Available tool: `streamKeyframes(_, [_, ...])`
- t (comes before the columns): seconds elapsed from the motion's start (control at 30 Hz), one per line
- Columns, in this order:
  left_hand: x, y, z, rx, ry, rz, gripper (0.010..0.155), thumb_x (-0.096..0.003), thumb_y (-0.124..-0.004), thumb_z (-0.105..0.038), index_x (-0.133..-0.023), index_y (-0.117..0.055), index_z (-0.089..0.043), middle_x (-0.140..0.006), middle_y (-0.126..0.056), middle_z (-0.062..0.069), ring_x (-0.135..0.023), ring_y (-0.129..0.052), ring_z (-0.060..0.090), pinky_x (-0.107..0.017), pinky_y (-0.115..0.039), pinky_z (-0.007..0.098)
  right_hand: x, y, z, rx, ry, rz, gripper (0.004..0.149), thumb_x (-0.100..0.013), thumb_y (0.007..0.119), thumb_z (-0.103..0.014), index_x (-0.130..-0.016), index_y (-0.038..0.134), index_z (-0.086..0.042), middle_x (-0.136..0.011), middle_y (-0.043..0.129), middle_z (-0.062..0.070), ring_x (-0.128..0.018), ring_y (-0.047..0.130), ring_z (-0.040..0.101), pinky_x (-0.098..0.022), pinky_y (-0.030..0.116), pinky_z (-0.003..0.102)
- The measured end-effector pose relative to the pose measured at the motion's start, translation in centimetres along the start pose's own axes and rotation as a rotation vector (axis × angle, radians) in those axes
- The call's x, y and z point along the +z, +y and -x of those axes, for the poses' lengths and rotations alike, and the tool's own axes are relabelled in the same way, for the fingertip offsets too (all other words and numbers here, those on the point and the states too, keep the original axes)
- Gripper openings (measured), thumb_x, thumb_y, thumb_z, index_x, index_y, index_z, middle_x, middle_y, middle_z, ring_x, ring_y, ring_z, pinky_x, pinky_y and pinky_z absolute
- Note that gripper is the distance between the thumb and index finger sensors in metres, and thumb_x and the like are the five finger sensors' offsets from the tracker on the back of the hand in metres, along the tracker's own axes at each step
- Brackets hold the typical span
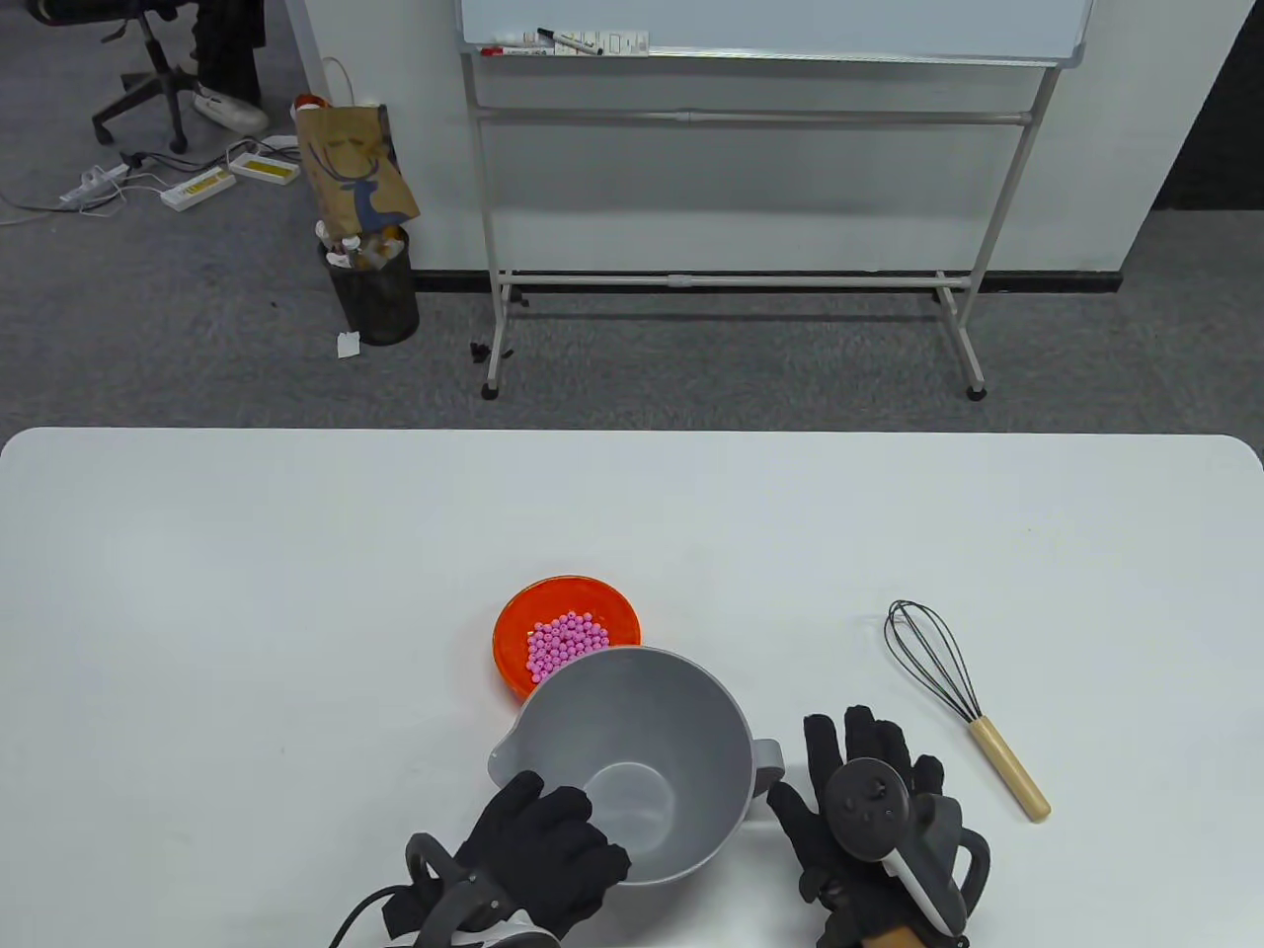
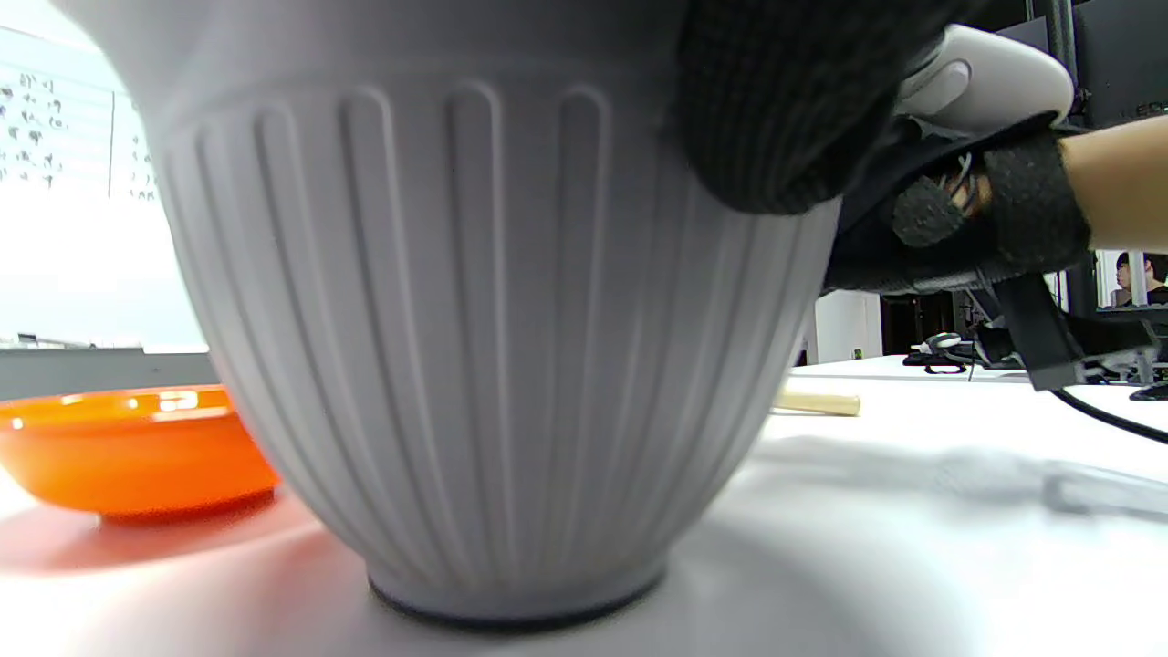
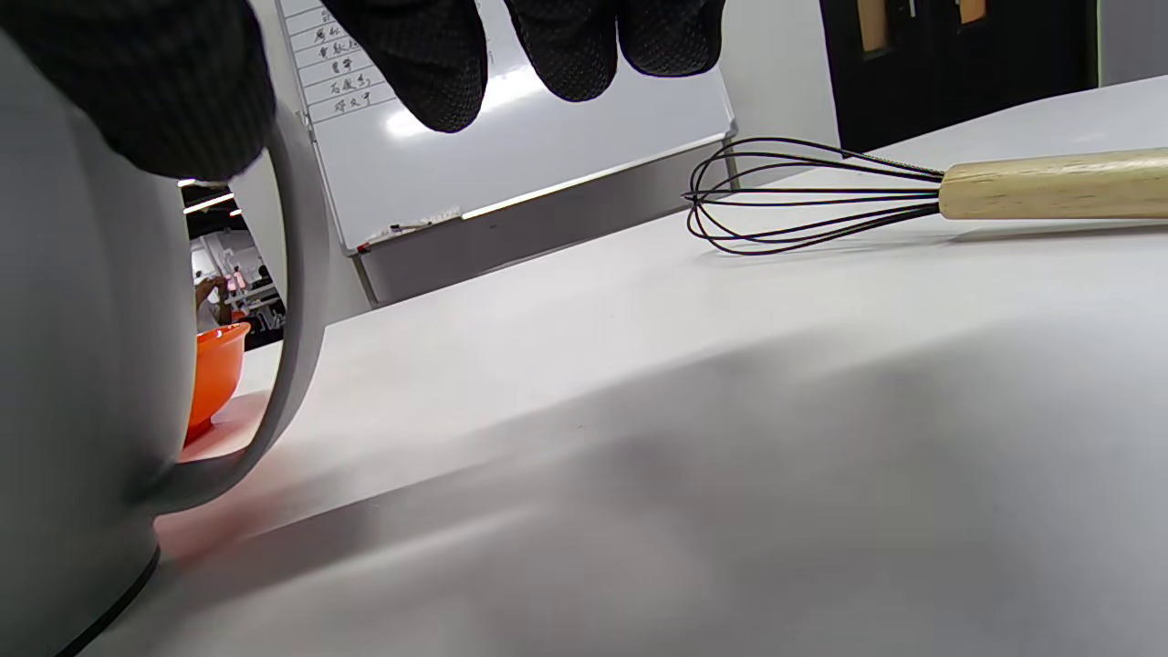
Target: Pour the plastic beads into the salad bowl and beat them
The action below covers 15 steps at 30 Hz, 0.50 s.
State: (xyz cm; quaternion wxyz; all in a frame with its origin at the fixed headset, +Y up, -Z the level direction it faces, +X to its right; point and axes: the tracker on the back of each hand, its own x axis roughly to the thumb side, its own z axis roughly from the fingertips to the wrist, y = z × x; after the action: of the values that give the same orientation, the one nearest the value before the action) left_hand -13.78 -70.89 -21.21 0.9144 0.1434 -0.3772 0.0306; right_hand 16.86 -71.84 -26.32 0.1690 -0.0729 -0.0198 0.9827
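Note:
The grey ribbed salad bowl (image 1: 681, 731) stands empty near the table's front edge, its spout to the left and its loop handle (image 1: 769, 758) to the right. My left hand (image 1: 541, 810) grips its near-left rim; one gloved finger (image 2: 776, 109) lies on the ribbed wall (image 2: 474, 347). My right hand (image 1: 851, 765) rests flat beside the handle (image 3: 301, 319) with fingers (image 3: 566, 46) straight and holds nothing. Just behind the grey bowl sits an orange bowl (image 1: 518, 617) of pink beads (image 1: 563, 642). The black wire whisk (image 1: 933, 657) with a wooden handle (image 3: 1049, 187) lies to the right.
The orange bowl (image 2: 128, 447) nearly touches the salad bowl's far side. Beyond the white table's (image 1: 296, 592) far edge there is grey carpet with a whiteboard stand (image 1: 731, 281) and a waste bin (image 1: 380, 291).

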Motion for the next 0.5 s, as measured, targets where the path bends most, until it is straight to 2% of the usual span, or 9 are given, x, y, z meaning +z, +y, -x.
streamKeyframes(0.23, [-0.1, 0.0, 0.2, 0.009, -0.012, 0.027, 0.051, -0.0462, -0.082, -0.043, -0.096, -0.070, -0.040, -0.098, -0.086, -0.011, -0.100, -0.078, 0.027, -0.077, -0.050, 0.063, 0.0, 0.0, 0.0, 0.009, -0.002, -0.003, 0.077, -0.044, 0.077, -0.064, -0.109, 0.052, -0.033, -0.121, 0.040, 0.005, -0.116, 0.041, 0.035, -0.078, 0.027, 0.065])
streamKeyframes(0.33, [0.0, 0.1, 0.5, 0.017, -0.009, 0.030, 0.055, -0.0472, -0.076, -0.052, -0.100, -0.067, -0.040, -0.106, -0.080, -0.006, -0.103, -0.074, 0.029, -0.077, -0.045, 0.066, 0.0, 0.1, 0.0, 0.011, -0.005, 0.000, 0.076, -0.044, 0.077, -0.064, -0.109, 0.052, -0.033, -0.121, 0.040, 0.005, -0.116, 0.041, 0.035, -0.078, 0.027, 0.065])
streamKeyframes(0.5, [0.5, 1.5, 1.4, 0.028, 0.011, -0.055, 0.060, -0.0457, -0.070, -0.061, -0.102, -0.064, -0.040, -0.110, -0.076, -0.004, -0.106, -0.071, 0.029, -0.077, -0.043, 0.068, 0.0, 0.1, 0.0, 0.007, -0.007, 0.002, 0.076, -0.044, 0.077, -0.064, -0.109, 0.052, -0.033, -0.120, 0.040, 0.005, -0.116, 0.041, 0.035, -0.078, 0.027, 0.065])
